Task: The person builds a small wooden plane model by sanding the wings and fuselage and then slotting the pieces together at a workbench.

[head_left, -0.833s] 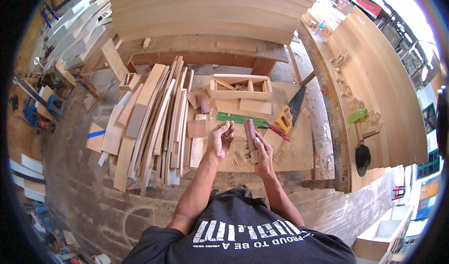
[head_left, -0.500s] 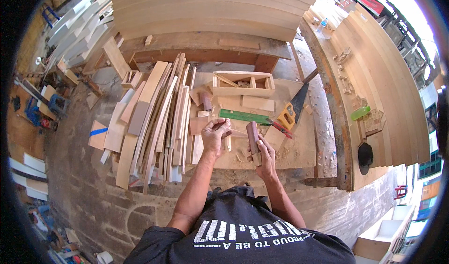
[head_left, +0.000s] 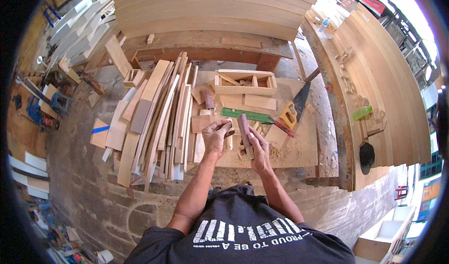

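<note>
In my right hand [head_left: 258,148] is a brown sanding block [head_left: 244,129], a long narrow block wrapped in what looks like sandpaper, held tilted with its top leaning left. My left hand [head_left: 215,137], fingers pinched, grips a small pale piece [head_left: 229,120] mostly hidden by the fingers. A narrow gap separates the block from the left fingertips. Both hands are above a low plywood worktop [head_left: 299,147] strewn with wood shavings. Just beyond them lie a green straight strip [head_left: 245,115], a red-handled tool [head_left: 284,127] and a handsaw [head_left: 290,115] with a yellow handle.
Left of my hands, long wood strips [head_left: 152,110] lie in a stack. A compartmented wooden box [head_left: 245,82] and a flat board [head_left: 260,102] sit at the worktop's far side. Along the right, a bench [head_left: 339,124] bears a green bottle [head_left: 362,112] and a black cap [head_left: 366,155].
My right hand has moved left and slightly up with the sanding block, bringing it closer to my left hand. The left hand keeps its pinch almost in place.
</note>
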Motion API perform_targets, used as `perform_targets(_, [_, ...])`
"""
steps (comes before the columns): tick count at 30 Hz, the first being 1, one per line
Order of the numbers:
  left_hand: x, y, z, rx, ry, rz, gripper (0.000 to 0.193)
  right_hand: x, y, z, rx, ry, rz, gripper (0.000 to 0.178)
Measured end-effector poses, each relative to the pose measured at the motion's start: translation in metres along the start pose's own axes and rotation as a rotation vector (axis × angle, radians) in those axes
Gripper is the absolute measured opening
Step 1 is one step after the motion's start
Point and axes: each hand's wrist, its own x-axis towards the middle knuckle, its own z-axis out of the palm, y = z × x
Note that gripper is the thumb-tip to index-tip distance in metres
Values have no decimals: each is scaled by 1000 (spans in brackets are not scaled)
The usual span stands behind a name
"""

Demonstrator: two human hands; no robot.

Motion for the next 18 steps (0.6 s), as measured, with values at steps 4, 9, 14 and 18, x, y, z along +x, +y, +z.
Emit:
perform_targets(4, [0, -3, -4, 17, -56, 27, 12, 6, -11, 18, -236, -53, -123, 45])
perform_targets(9, [1, -1, -7, 75, -97, 35, 13, 32, 1, 12, -401, -47, -184, 48])
perform_targets(14, [1, -9, -6, 63, -62, -5, 13, 37, 10, 9, -486, 9, -240, 46])
perform_targets(18, [4, -13, -9, -32, -36, -31, 13, 4, -2, 14, -621, 1, -257, 45])
